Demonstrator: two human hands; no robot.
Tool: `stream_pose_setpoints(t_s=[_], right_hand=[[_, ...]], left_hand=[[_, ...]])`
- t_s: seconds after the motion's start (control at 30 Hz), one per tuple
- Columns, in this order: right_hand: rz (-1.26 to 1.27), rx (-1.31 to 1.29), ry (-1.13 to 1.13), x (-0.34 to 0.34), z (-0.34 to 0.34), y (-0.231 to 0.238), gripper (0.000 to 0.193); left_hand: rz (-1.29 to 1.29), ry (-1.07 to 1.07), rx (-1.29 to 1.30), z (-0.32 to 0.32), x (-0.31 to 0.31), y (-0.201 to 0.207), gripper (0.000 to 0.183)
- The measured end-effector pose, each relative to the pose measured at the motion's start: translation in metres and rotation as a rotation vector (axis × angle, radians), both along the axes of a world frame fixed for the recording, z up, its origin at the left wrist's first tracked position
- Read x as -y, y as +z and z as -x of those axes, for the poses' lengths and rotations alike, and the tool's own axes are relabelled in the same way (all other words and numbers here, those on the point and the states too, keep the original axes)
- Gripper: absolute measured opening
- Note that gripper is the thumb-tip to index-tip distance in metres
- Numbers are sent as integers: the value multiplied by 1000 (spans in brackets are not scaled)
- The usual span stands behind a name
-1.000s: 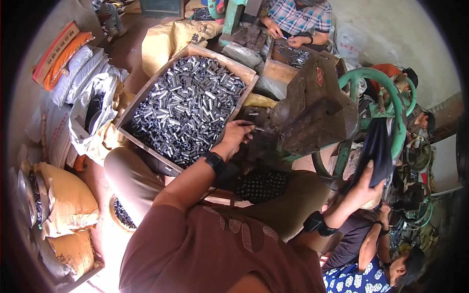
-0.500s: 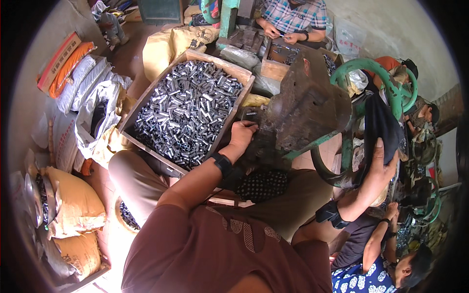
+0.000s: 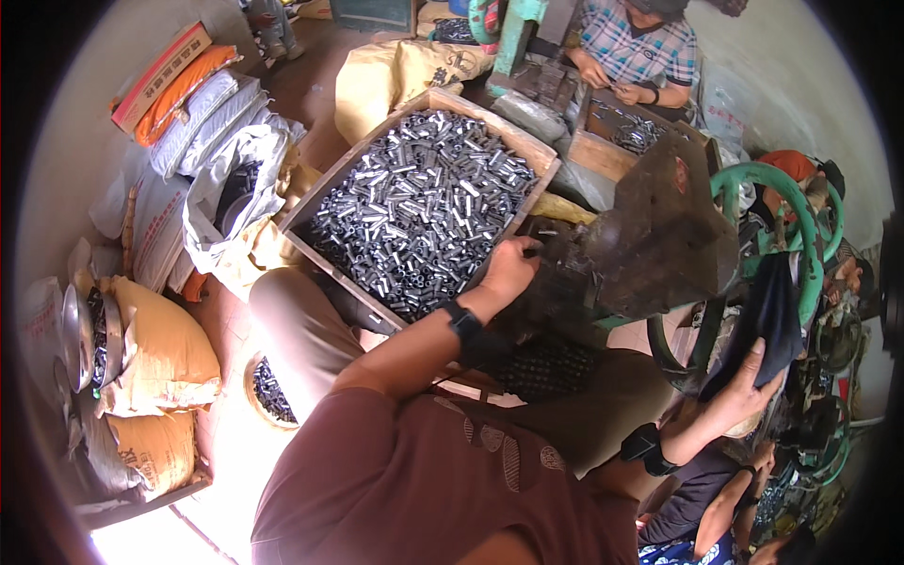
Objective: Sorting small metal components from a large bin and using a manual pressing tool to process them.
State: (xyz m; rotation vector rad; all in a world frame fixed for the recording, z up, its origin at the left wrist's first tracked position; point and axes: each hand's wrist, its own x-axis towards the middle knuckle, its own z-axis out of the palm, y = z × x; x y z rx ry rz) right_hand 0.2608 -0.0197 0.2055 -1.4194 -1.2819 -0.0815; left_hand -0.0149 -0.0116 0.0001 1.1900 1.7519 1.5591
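Note:
My left hand (image 3: 509, 270) reaches to the lower part of a dark, greasy metal press (image 3: 664, 226), beside the right edge of a wooden box. Its thumb and fingers are pinched together at the press; whatever they hold is too small and dark to name. The box (image 3: 331, 275) is heaped with short, shiny metal tubes (image 3: 424, 202). My right hand (image 3: 753, 384) is closed round the lower end of a black cloth (image 3: 767, 315) that covers part of the green handwheel (image 3: 807, 221). Some of its fingers are hidden behind the cloth.
Across from me a person in a checked shirt (image 3: 640, 42) handles small parts over another wooden tray (image 3: 603, 155). Stacked sacks (image 3: 202, 122) and tan bags (image 3: 160, 344) stand at left. A round container of parts (image 3: 268, 391) is by my leg. More people work at right.
The whole view has swung left, so the box and press appear farther right. My right hand and the cloth sit lower, nearer to me. My left hand stays by the press.

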Motion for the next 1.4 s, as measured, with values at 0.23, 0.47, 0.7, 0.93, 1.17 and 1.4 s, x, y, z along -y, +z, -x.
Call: stream_pose_setpoints(t_s=[0.23, 0.47, 0.7, 0.93, 1.17, 1.4], right_hand=[[-382, 298, 415, 45, 92, -50, 21], [144, 712, 1091, 2, 256, -170, 22], [293, 810, 1098, -2, 273, -185, 13], [466, 229, 1184, 12, 260, -162, 18], [760, -353, 1132, 33, 232, -140, 13], [797, -248, 1087, 44, 221, -138, 14]], left_hand=[[193, -48, -801, 98, 97, 13, 26], [204, -106, -873, 118, 93, -12, 16], [162, -16, -456, 133, 95, -6, 25], [13, -91, 337, 128, 98, -1, 18], [88, -242, 1090, 109, 118, 22, 9], [39, -345, 1213, 100, 122, 26, 7]])
